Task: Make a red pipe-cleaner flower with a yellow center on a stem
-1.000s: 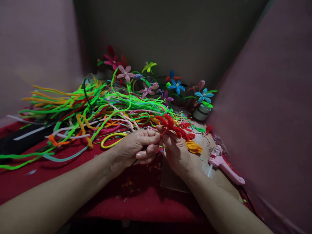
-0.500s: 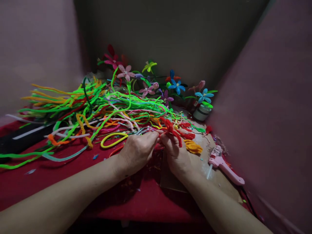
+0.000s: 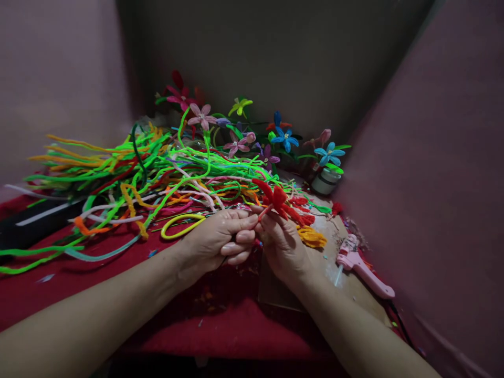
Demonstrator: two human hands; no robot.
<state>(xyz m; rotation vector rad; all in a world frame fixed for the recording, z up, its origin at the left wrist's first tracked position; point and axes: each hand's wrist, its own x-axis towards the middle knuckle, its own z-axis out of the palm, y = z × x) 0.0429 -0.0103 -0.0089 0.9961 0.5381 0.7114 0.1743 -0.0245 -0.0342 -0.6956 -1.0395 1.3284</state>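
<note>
Between my two hands is a red pipe-cleaner flower (image 3: 277,199), its fuzzy petals pointing up and to the right. My left hand (image 3: 226,233) pinches the flower's thin stem between thumb and forefinger, the other fingers curled below. Against the base of the petals, my right hand (image 3: 281,244) has its thumb and fingers closed on the same flower. More red petal pieces (image 3: 301,212) lie just behind my right hand, and a folded orange-yellow pipe-cleaner bundle (image 3: 312,236) sits beside it. Yellow scissor handles (image 3: 181,226) show left of my left hand.
A heap of pipe cleaners (image 3: 197,168) spreads over the red cloth (image 3: 173,320). Finished flowers (image 3: 285,137) stand behind it, near a small jar (image 3: 326,181). At right, a pink glue gun (image 3: 364,268) rests on cardboard (image 3: 326,262). A black object (image 3: 43,223) lies at left.
The red flower has turned so that its petals now stand upright and spread. My left hand has rolled from a fist, back up, to a pinch with its fingers showing.
</note>
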